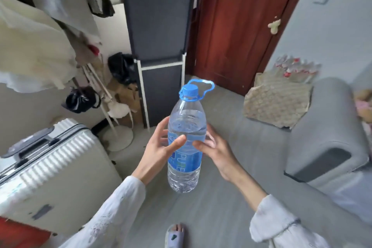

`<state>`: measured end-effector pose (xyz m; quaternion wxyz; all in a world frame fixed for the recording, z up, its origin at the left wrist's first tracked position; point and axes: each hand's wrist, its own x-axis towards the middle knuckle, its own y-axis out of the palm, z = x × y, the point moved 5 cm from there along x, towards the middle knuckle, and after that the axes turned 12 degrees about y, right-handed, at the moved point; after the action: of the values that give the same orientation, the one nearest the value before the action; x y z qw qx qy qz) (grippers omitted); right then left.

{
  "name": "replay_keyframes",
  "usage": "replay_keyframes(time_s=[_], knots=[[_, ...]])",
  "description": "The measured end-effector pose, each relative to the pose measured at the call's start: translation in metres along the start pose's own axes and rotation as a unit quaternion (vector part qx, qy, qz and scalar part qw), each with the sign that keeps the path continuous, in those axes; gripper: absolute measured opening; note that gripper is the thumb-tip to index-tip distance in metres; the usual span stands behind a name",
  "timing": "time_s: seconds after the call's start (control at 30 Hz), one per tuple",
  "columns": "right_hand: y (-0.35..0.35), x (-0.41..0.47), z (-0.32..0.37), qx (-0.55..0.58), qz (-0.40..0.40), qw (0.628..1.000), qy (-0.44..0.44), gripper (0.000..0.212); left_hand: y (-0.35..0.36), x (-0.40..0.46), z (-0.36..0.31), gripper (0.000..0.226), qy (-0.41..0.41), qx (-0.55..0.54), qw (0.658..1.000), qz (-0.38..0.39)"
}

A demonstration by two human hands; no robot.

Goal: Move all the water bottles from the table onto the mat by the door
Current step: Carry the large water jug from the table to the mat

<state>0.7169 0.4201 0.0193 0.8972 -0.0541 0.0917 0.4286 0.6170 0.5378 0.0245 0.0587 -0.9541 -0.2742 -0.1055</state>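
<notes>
Water fills most of the bottle [186, 143] I hold upright in front of me, well above the grey floor [221, 207]; its level sits just below the shoulder. Its blue cap [188, 89] is on, with a blue carrying loop [203, 86] standing out behind it. My left hand [161, 147] wraps the label from one side, thumb pressed across the front. My right hand [217, 151] closes on the other side, its fingertips touching the plastic. I can read only part of the label, since my thumb covers the rest.

Ahead, a patterned mat [277, 98] lies on the floor by the red-brown door [241, 26], its right side hidden behind a grey sofa arm [326, 127]. A white suitcase [56, 167] stands shut at my left, cut off by the frame edge, so I cannot tell what it holds. Clothes [40, 36] hang blurred above it.
</notes>
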Motion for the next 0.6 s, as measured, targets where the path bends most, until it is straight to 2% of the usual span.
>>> replay_keyframes(time_s=[0.27, 0.47, 0.6], knots=[[-0.123, 0.127, 0.032, 0.033, -0.089, 0.995, -0.010, 0.060, 0.074, 0.191, 0.029, 0.065, 0.002, -0.029, 0.994, 0.103], [-0.232, 0.194, 0.043, 0.051, -0.158, 0.986, -0.012, 0.047, 0.157, 0.310, 0.052, 0.072, -0.010, -0.049, 0.983, 0.178], [-0.310, 0.240, 0.042, 0.062, -0.177, 0.982, -0.003, 0.050, 0.218, 0.382, 0.076, 0.067, -0.015, -0.051, 0.978, 0.200]])
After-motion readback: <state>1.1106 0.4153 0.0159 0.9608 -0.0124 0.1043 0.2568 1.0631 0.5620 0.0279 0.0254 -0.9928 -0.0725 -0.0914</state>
